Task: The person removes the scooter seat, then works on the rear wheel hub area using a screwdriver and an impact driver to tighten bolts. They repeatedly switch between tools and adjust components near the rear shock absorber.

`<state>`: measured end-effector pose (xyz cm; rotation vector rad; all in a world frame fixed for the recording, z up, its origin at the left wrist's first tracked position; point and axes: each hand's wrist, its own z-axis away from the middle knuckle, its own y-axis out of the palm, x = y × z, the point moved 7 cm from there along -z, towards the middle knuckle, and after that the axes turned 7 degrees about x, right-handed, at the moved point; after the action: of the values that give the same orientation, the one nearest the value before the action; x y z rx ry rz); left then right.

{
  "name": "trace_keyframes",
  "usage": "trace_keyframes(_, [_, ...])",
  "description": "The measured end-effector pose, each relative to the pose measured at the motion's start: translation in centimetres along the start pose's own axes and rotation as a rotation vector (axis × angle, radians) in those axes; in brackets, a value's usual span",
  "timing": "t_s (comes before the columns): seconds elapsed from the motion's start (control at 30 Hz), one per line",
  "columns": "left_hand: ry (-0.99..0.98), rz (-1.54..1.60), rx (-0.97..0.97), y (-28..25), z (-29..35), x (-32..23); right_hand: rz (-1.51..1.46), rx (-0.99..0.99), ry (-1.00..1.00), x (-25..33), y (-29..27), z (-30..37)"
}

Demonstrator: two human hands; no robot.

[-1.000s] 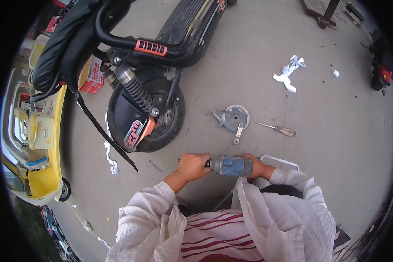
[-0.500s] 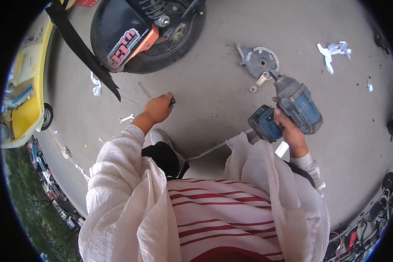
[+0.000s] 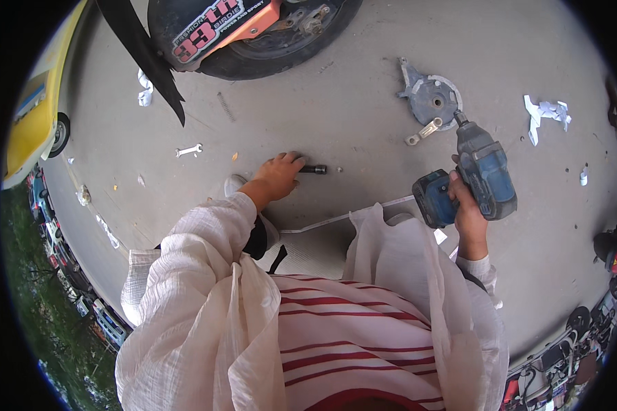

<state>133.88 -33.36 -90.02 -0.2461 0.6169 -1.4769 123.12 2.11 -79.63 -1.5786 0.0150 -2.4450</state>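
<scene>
My right hand (image 3: 467, 218) is wrapped round the grip of a blue cordless impact wrench (image 3: 485, 161). The wrench's square drive tip points away from me, at the edge of a grey brake plate (image 3: 432, 98) lying on the floor. In my left hand (image 3: 278, 178), closed with the fingers pointing right, is a long black socket (image 3: 314, 169). Its far end sticks out to the right; the rest is hidden under the fingers. A small nut-like piece (image 3: 340, 169) lies just past that end.
A scooter's rear wheel (image 3: 291, 51) with its black cover stands at the top, and a black strip-like part (image 3: 144, 61) hangs beside it. An open-ended spanner (image 3: 189, 150) lies left of my left hand. Crumpled white paper (image 3: 547, 115) is at the right, a yellow vehicle (image 3: 31, 130) far left.
My left hand has moved right, nearer the middle, and more of the black socket shows. My right hand still holds the impact wrench. The whole view has shifted, with the wheel now higher.
</scene>
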Motion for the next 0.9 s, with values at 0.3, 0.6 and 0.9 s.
trace_keyframes(0.3, [-0.069, 0.018, 0.022, -0.1, 0.4, 0.4, 0.039, -0.084, -0.007, 0.7, -1.5, 0.3])
trace_keyframes(0.6, [0.092, -0.015, -0.098, -3.4, -2.3, -2.0, 0.31, -0.11, 0.031, 0.5, -3.5, 2.6])
trace_keyframes(0.9, [0.245, -0.012, 0.008, -3.9, -2.8, -8.5, 0.422, 0.02, -0.144, -0.5, -5.1, 3.2])
